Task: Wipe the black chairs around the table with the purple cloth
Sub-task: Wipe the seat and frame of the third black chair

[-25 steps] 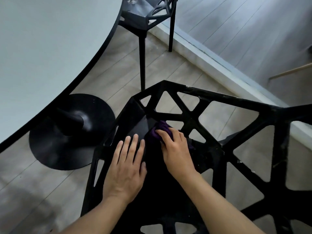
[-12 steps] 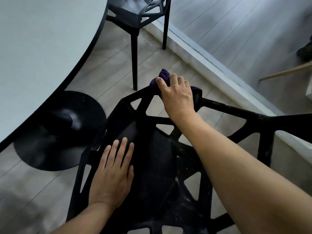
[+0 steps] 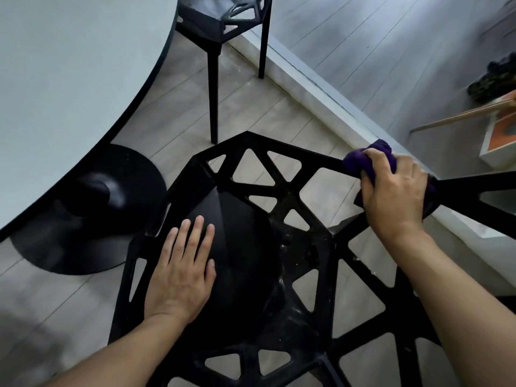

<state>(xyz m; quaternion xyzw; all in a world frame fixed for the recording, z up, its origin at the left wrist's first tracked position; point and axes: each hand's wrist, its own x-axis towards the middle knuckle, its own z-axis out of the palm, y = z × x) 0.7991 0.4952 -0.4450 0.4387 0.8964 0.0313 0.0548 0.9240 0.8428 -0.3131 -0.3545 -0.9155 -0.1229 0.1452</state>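
Note:
A black lattice chair (image 3: 279, 196) fills the lower middle of the head view, seen from above. My right hand (image 3: 393, 196) grips the bunched purple cloth (image 3: 360, 159) around the chair's upper right rail, fingers curled over the bar. My left hand (image 3: 181, 272) rests flat on the solid black seat panel, fingers straight and together. A second black chair (image 3: 220, 26) stands at the top, tucked by the table.
The pale round table (image 3: 69, 65) covers the upper left, with its black disc base (image 3: 92, 210) on the wood floor beside the chair. A white raised sill (image 3: 321, 101) runs diagonally at right. A framed picture (image 3: 499, 141) and a wooden stick lie at far right.
My right hand has slid the cloth from the chair's top corner rightward along the upper rail. My left hand has stayed flat on the seat. The view has shifted slightly.

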